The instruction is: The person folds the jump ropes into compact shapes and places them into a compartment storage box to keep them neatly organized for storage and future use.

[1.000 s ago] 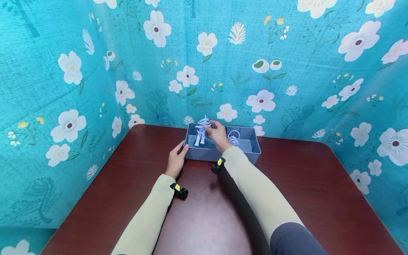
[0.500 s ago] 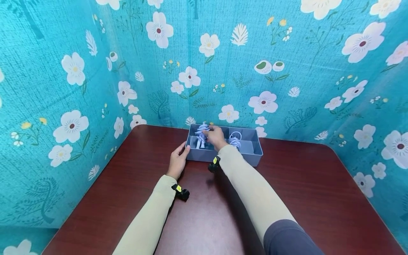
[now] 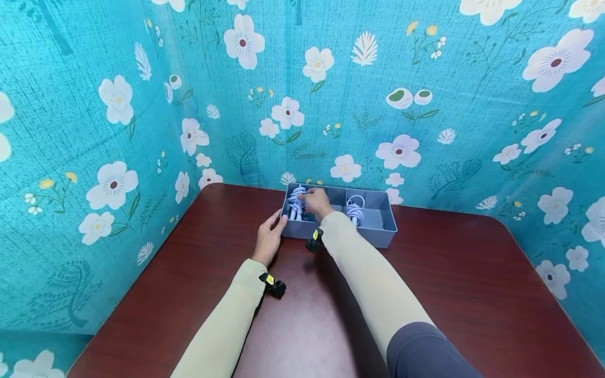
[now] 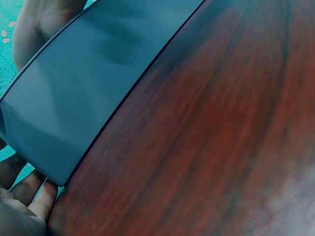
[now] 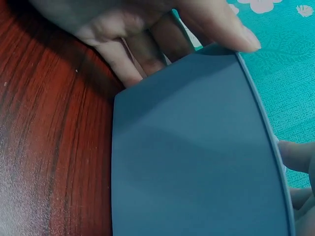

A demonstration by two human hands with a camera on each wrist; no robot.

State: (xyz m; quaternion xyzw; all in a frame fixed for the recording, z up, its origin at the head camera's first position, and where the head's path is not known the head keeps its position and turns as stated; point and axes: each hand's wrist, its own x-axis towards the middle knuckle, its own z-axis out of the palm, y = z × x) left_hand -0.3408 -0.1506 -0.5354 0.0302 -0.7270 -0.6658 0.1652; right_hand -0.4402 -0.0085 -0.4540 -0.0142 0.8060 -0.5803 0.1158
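A grey-blue divided storage box (image 3: 302,230) stands near the table's back edge. My left hand (image 3: 268,240) grips its front left corner, thumb up at the rim and fingers along the end wall, as the right wrist view shows too. Inside the left compartment lies a pale lavender jump rope (image 3: 295,212), wound into a bundle with its two white handles toward me. My right hand (image 3: 319,203) reaches over the front wall and holds the bundle's right side with its fingertips. Seen from the right wrist, those fingers (image 5: 297,156) are partly hidden behind the rim.
A second coiled lavender cord bundle (image 3: 355,212) sits in the box farther right, beside a divider. Dark red-brown wooden tabletop (image 3: 444,273) surrounds the box. Turquoise flowered cloth (image 3: 350,121) hangs close behind and along the left side.
My right hand has lowered the jump rope from above the rim down into the left compartment. My left hand stays at the box's corner. The head view has shifted slightly.
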